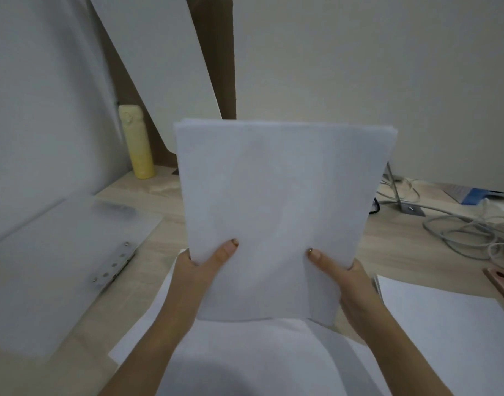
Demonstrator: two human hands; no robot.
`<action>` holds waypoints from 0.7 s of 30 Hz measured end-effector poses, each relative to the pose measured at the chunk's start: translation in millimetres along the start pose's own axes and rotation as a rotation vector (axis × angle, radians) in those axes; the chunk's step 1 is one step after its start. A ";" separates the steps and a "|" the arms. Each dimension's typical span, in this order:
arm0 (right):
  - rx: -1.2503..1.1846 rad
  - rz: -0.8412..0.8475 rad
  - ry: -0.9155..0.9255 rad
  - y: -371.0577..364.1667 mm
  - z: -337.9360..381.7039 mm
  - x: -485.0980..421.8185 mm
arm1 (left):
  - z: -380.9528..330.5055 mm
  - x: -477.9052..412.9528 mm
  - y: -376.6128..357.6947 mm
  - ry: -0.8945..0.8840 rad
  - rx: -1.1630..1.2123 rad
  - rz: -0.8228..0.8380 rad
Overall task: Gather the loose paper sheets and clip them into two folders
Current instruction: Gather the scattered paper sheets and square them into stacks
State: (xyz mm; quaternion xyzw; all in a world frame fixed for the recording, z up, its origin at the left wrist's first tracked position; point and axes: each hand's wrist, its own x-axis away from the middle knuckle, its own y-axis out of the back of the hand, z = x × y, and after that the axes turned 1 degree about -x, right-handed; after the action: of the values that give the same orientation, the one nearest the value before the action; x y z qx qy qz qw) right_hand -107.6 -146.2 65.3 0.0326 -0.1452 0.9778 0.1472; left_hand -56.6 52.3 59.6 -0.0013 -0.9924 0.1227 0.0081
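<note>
1. Desk [402, 252]: pale wood-grain top, set against a plain off-white wall [359, 67].
2. Left hand [195, 271] and right hand [351, 281] each grip a lower side edge of a stack of paper sheets [282, 212]. The thumbs are pressed on the near face and the fingers are hidden behind it. The stack is upright above the middle of the desk, and its top edges are slightly uneven.
3. More loose sheets [245, 352] lie flat on the desk under the forearms. A second pile [451, 324] lies flat to the right, apart from the held stack.
4. A translucent folder [59, 252] lies open and flat at the left of the desk. Its metal clip strip [113, 267] faces up along its near right edge.
5. A yellow bottle [136, 141] stands upright at the back left, near the wall.
6. A white board [159, 67] leans behind the bottle, with a brown panel [216, 52] beside it.
7. Grey cables [459, 224] are coiled loosely at the back right, running by a small metal plate [411, 209] in the top.
8. A blue-edged item [476, 194] lies at the far right. A pinkish object [502, 281] sits at the right edge, cut off by the frame, so I cannot tell what it is.
</note>
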 end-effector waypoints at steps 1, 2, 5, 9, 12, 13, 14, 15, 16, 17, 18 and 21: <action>0.039 -0.046 0.027 2.7 3.2 -0.5 | -2.9 1.6 -4.1 0.002 -0.009 0.014; 0.095 -0.098 0.057 6.2 6.5 0.2 | -5.6 4.1 -9.8 -0.002 -0.007 0.034; 0.243 -0.230 0.169 24.5 16.0 8.2 | -3.9 13.0 -30.4 -0.018 -0.061 0.094; 0.514 -0.370 0.173 72.4 23.0 30.5 | 14.6 27.6 -64.4 0.051 -0.184 0.213; 0.566 -0.466 0.097 114.5 20.7 47.9 | 31.1 41.3 -89.4 0.124 -0.289 0.375; 0.571 -0.502 0.057 128.6 17.6 53.2 | 36.8 45.6 -97.6 0.145 -0.319 0.429; 0.584 -0.548 0.021 143.9 14.8 61.8 | 43.4 51.4 -109.2 0.174 -0.338 0.485; 0.595 -0.571 -0.011 154.7 11.2 66.9 | 47.9 55.3 -116.4 0.197 -0.354 0.526; 0.607 -0.589 -0.040 163.1 8.1 72.0 | 52.0 59.0 -122.4 0.215 -0.365 0.561; 0.623 -0.614 -0.053 174.2 5.3 77.4 | 57.4 63.6 -130.1 0.236 -0.376 0.601; 0.632 -0.634 -0.057 183.0 4.5 83.1 | 62.3 68.4 -136.6 0.258 -0.384 0.637; 0.669 -0.691 -0.077 202.0 4.8 96.7 | 76.8 81.9 -151.0 0.295 -0.416 0.709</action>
State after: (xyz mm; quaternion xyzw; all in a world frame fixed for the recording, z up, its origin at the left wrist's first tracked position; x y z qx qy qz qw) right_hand -259.9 -305.4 24.8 0.1605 0.1915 0.8628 0.4394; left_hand -139.8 -112.4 23.2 -0.3612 -0.9223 -0.0862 0.1066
